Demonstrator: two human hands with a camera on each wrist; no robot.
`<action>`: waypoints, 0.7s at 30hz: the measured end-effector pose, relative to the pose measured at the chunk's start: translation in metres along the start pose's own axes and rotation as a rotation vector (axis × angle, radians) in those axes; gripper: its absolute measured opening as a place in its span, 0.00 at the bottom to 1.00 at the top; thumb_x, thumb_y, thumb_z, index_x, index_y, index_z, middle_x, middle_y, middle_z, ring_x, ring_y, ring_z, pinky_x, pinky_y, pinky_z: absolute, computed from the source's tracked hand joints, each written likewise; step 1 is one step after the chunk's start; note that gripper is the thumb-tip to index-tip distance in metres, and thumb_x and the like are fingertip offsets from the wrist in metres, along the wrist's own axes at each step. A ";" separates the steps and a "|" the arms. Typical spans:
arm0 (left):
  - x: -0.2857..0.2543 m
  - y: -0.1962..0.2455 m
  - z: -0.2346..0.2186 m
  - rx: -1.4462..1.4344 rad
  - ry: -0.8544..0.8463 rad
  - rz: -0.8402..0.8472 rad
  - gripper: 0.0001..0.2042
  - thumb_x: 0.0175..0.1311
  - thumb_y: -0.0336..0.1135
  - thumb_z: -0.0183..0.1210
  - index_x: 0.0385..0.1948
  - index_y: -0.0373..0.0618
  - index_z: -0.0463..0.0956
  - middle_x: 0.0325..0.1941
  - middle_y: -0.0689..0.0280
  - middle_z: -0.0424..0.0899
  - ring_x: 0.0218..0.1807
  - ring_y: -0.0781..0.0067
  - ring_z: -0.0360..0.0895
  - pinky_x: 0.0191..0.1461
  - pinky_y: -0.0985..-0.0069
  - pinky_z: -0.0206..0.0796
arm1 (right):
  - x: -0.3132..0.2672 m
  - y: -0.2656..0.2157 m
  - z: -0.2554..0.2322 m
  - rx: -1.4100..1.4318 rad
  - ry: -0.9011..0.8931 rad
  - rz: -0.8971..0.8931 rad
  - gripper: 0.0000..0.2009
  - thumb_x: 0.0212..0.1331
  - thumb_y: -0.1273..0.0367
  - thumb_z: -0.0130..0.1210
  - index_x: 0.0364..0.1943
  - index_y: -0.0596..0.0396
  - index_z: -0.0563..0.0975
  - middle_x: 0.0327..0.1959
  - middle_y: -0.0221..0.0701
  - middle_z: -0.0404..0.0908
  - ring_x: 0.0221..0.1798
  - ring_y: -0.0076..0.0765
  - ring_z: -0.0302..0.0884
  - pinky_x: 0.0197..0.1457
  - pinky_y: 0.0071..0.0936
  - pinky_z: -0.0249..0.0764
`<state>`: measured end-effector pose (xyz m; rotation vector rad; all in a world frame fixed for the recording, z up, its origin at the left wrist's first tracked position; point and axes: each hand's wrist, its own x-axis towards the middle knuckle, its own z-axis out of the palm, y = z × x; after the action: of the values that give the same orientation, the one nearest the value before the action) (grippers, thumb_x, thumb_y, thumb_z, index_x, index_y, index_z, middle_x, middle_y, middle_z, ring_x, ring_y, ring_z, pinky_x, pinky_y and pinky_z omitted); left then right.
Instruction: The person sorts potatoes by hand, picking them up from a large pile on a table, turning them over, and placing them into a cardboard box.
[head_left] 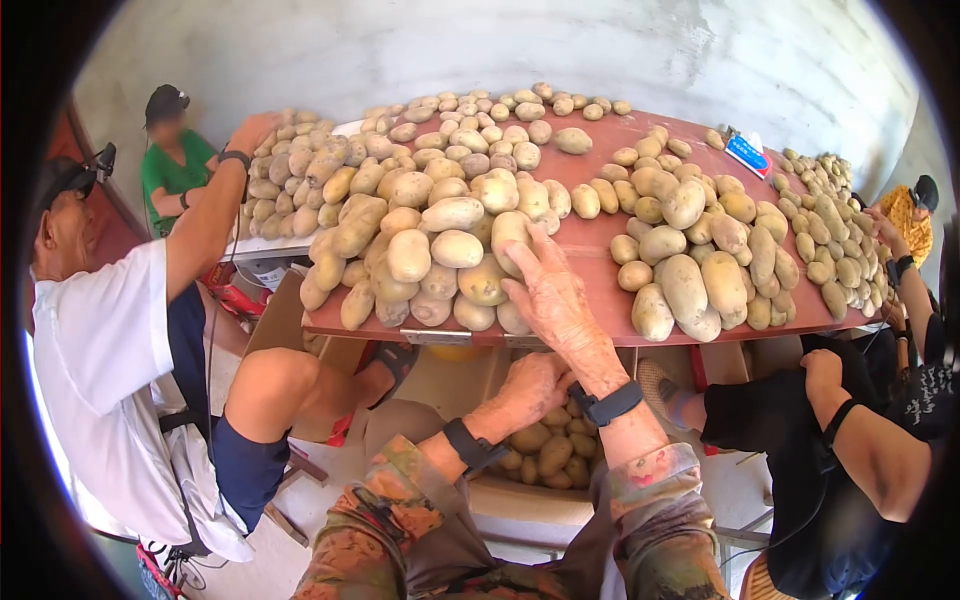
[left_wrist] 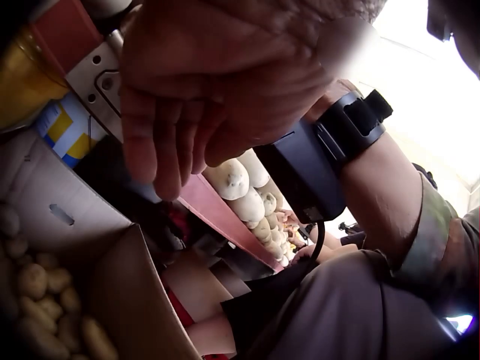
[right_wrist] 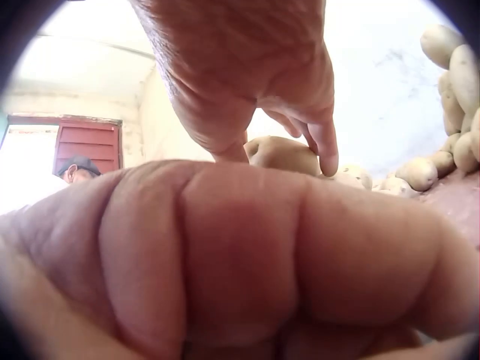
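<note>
My right hand (head_left: 550,295) reaches over the front of the big potato heap (head_left: 410,255) on the red table. Its thumb and fingers grip a long tan potato (head_left: 508,238). In the right wrist view that potato (right_wrist: 281,154) shows between the thumb and the fingers of the right hand (right_wrist: 240,75). My left hand (head_left: 530,390) is below the table edge, right by my right wrist, over a cardboard box of potatoes (head_left: 550,455). Its fingers hang loosely curled in the left wrist view, holding nothing. Those fingers (right_wrist: 240,247) fill the front of the right wrist view.
Another potato heap (head_left: 700,230) lies to the right on the red table (head_left: 590,255). A blue and white packet (head_left: 748,155) stands behind it. People sit on both sides; one in a white shirt (head_left: 105,330) reaches into the heap at left. A pale wall (head_left: 480,50) closes the back.
</note>
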<state>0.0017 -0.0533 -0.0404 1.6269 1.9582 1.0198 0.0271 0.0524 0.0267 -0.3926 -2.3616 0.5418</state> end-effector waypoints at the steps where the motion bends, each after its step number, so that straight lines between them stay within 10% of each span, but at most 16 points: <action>1: 0.000 0.000 0.000 0.010 -0.008 -0.013 0.10 0.65 0.37 0.57 0.35 0.39 0.81 0.34 0.48 0.83 0.41 0.41 0.80 0.47 0.52 0.71 | 0.000 -0.001 0.000 -0.037 0.015 0.005 0.25 0.55 0.73 0.62 0.59 0.44 0.71 0.70 0.50 0.61 0.66 0.63 0.67 0.62 0.46 0.73; 21: 0.003 -0.005 -0.018 -0.040 0.080 -0.044 0.11 0.62 0.35 0.55 0.43 0.45 0.82 0.41 0.53 0.85 0.47 0.47 0.81 0.52 0.57 0.72 | -0.011 0.021 -0.018 0.318 -0.032 0.168 0.32 0.51 0.78 0.49 0.66 0.48 0.65 0.66 0.47 0.67 0.65 0.58 0.68 0.67 0.44 0.67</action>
<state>-0.0149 -0.0555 -0.0318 1.5379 2.0025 1.1150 0.0501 0.0714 0.0229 -0.4389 -2.2339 0.9922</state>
